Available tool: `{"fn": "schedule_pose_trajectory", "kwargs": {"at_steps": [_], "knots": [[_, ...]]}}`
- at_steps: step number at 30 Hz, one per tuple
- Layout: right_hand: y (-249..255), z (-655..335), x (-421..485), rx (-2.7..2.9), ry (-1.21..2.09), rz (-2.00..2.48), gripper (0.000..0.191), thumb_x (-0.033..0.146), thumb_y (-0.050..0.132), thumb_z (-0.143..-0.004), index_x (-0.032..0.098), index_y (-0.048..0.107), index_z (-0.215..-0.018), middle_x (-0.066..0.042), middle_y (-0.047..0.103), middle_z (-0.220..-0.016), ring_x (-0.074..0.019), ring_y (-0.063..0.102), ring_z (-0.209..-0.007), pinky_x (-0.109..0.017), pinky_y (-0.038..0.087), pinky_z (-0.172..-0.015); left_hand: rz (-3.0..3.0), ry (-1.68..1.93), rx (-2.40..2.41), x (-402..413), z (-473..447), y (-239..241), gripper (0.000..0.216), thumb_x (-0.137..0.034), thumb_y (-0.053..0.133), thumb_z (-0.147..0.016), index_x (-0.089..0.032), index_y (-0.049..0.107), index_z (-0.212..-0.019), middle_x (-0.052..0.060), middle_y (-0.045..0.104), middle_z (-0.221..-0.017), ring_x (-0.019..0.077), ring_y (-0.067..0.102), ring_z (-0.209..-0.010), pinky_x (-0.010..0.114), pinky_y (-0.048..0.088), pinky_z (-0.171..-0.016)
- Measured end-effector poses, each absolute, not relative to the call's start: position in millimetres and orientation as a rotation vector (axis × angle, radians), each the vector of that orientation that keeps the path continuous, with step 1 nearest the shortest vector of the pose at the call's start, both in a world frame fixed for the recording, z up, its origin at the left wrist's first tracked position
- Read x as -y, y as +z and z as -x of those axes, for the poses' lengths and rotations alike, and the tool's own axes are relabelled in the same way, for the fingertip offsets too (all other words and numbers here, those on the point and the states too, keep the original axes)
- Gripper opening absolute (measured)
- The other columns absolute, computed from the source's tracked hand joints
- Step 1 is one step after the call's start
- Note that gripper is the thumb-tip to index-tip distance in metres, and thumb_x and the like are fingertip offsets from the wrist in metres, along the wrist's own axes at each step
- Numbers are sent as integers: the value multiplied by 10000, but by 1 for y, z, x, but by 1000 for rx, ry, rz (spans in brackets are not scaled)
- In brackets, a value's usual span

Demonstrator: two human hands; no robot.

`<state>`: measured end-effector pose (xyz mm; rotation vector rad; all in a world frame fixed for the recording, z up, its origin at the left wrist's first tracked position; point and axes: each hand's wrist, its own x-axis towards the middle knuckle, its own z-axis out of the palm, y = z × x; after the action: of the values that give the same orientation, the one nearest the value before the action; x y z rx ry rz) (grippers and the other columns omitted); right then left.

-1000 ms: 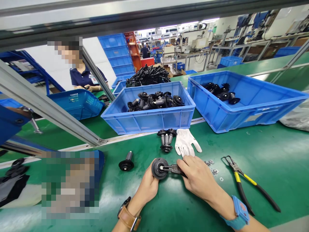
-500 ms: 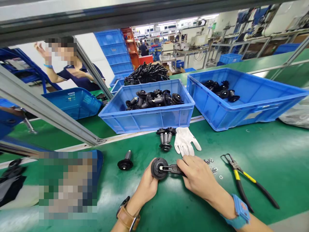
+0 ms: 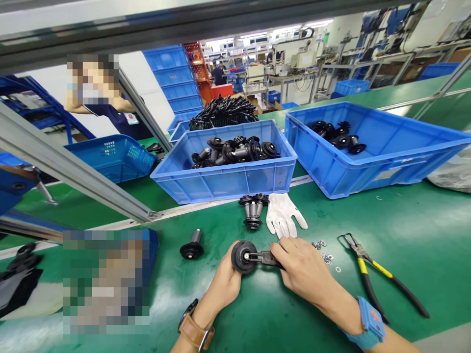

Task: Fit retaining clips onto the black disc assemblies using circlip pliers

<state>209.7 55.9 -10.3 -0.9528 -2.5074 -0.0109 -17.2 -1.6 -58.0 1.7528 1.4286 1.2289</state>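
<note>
My left hand [image 3: 225, 279] is closed around a black round-flanged roller part [image 3: 239, 263], its flat face turned up toward me. In my right hand [image 3: 301, 262] are black snap-ring pliers [image 3: 265, 258], whose two thin prongs reach the pale shaft end at the part's centre. Their handles are hidden by my fingers. A similar flanged part [image 3: 192, 250] stands to the left, and a small group of such parts [image 3: 252, 211] sits beyond my hands. Small metal rings [image 3: 326, 257] are scattered right of my right hand. Bent-nose pliers with yellow and black handles [image 3: 371, 267] lie farther right.
A white glove [image 3: 285, 215] lies ahead on the green table. Behind it stand two blue bins, left [image 3: 228, 184] and right [image 3: 331, 171], holding black parts. A metal post [image 3: 136, 208] rises at left, with a teal basket [image 3: 110, 159] and another person [image 3: 121, 115] beyond.
My hands, the roller part and the pliers keep nearly the same pose. Across the table, the other person's raised arm has moved toward their head.
</note>
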Motion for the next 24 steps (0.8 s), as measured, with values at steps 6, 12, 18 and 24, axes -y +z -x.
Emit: {"fn": "schedule_pose_trajectory", "kwargs": {"at_steps": [6,12,18,24], "knots": [[-10,-210,-57,2501,-21,961,237,7,475,-745,215,549,-832,-18,509,-763,-195,383,-691,-332,241,-661,-1748,1215,-1430,1,18,-60,355,-160,510,-929,-159,666,-1249,137,721,-1251,271,663,-1195,480,513,-1085],[-11,-207,-56,2499,-57,964,252,-2,470,-726,216,543,-829,-21,519,-759,-198,386,-690,-334,235,-658,-1795,1222,-1431,2,19,-63,378,-135,489,-930,-165,653,-1270,137,709,-1267,266,656,-1204,472,515,-1082],[-13,-207,-55,2506,-55,979,258,-11,462,-730,216,532,-830,-19,525,-758,-195,388,-687,-328,227,-654,-1762,1227,-1428,3,20,-66,398,-138,529,-906,-166,646,-1285,139,699,-1286,270,640,-1224,489,489,-1109],[-13,-206,-55,2519,-50,1001,262,-24,461,-738,214,528,-827,-15,532,-758,-187,394,-682,-325,226,-655,-1788,1226,-1422,2,17,-58,382,-125,474,-918,-167,651,-1254,129,708,-1214,245,660,-1146,450,527,-1052]]}}
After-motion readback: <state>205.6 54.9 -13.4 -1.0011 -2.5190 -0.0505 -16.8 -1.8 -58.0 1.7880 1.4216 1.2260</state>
